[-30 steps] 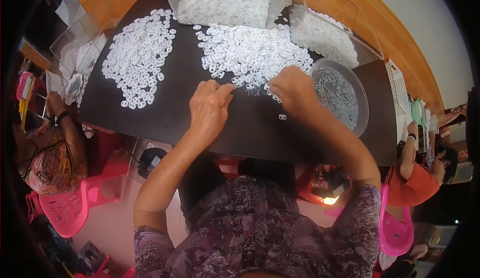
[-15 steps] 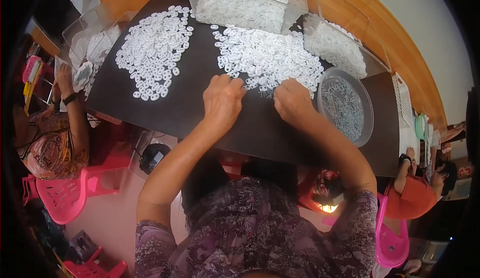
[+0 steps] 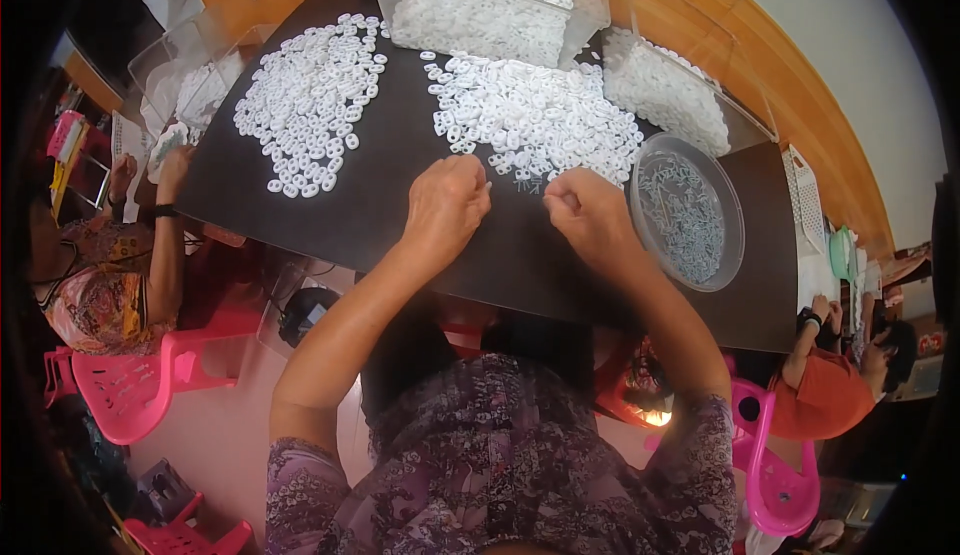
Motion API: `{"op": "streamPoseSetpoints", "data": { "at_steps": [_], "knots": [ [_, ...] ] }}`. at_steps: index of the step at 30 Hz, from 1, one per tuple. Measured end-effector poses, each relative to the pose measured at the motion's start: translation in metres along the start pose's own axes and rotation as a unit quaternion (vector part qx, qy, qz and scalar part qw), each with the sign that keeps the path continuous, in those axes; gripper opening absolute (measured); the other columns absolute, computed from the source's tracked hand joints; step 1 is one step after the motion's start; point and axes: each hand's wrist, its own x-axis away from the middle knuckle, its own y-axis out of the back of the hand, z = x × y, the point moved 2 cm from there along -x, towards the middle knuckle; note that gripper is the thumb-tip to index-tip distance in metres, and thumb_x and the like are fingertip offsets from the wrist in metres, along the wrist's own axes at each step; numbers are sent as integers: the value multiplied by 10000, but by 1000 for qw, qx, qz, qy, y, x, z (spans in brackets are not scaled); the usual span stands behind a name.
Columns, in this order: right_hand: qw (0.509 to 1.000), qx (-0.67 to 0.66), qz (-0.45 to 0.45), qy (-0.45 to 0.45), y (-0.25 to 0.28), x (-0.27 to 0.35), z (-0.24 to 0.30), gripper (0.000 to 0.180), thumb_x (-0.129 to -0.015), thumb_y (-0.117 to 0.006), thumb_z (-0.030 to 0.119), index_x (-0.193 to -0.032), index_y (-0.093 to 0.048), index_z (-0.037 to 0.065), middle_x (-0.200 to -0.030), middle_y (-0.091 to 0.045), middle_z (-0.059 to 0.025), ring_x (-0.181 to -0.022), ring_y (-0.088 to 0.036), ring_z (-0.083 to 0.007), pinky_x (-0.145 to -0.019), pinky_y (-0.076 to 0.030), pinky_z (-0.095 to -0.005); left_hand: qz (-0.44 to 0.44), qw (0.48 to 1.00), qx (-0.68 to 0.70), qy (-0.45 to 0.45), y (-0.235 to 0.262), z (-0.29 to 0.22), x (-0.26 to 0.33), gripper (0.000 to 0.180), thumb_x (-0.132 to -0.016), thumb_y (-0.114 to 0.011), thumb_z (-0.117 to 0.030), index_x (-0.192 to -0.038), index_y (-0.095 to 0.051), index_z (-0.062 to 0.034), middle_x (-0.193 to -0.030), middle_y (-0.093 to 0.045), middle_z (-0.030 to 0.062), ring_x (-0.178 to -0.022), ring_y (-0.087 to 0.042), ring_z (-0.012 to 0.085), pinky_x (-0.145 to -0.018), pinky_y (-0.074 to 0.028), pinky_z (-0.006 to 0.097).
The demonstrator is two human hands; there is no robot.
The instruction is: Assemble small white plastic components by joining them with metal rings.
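Note:
My left hand is closed, knuckles up, at the near edge of a heap of small white oval plastic pieces with two holes each. Opposite it, my right hand has its fingers curled in with the thumb against them. Whatever either hand holds is hidden or too small to make out. A few grey screws lie on the dark table between the hands. To the right stands a round clear tub holding many more grey screws.
A second heap of white oval pieces spreads over the table's left side. Clear bins of white pieces, one at the back and one at the back right, line the far edge. Co-workers sit left and right.
Both hands have drawn slightly back from the heap, and the right thumb now shows against the curled fingers. At the left, the co-worker's hands have moved apart.

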Motion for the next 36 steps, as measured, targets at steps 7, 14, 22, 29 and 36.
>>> {"op": "streamPoseSetpoints", "data": {
  "at_steps": [7, 14, 22, 29, 36],
  "knots": [
    [957, -266, 54, -103, -27, 3, 21, 133, -823, -616, 35, -955, -619, 17, -831, -615, -2, -734, -545, -49, -640, -446, -198, 87, 917, 329, 205, 25, -9, 23, 40, -809, -599, -27, -796, -561, -19, -748, -522, -48, -685, -459, 27, -593, -384, 181],
    [951, -278, 52, -128, -47, 7, 48, 119, -817, -623, 23, -935, -613, 11, -821, -617, -16, -717, -543, -45, -625, -435, -185, -12, 874, 437, 214, 32, -7, 33, 76, -807, -618, -24, -868, -575, -15, -748, -554, -6, -680, -506, 60, -587, -416, 212],
    [885, -426, -10, -187, -60, 3, 60, 61, -816, -624, 8, -870, -603, -11, -771, -618, -13, -694, -552, -38, -614, -440, -179, -95, 735, 594, 313, 25, -20, 52, 161, -811, -660, -40, -957, -618, 16, -783, -591, 18, -676, -533, 90, -616, -430, 198],
    [880, -443, 14, -173, -63, 7, 59, 113, -808, -621, -3, -921, -624, -14, -802, -633, -16, -722, -570, -53, -668, -457, -184, -110, 742, 580, 317, 26, -12, 59, 102, -820, -643, -31, -908, -640, 22, -775, -611, 29, -679, -533, 85, -603, -415, 199],
    [895, -404, 23, -185, -58, 8, 61, 177, -791, -634, -5, -966, -615, -20, -849, -625, -33, -762, -576, -72, -708, -466, -200, -86, 775, 528, 337, 32, -12, 65, 88, -863, -589, -57, -906, -643, -2, -761, -606, -12, -664, -522, 43, -584, -407, 178]
  ]
}}
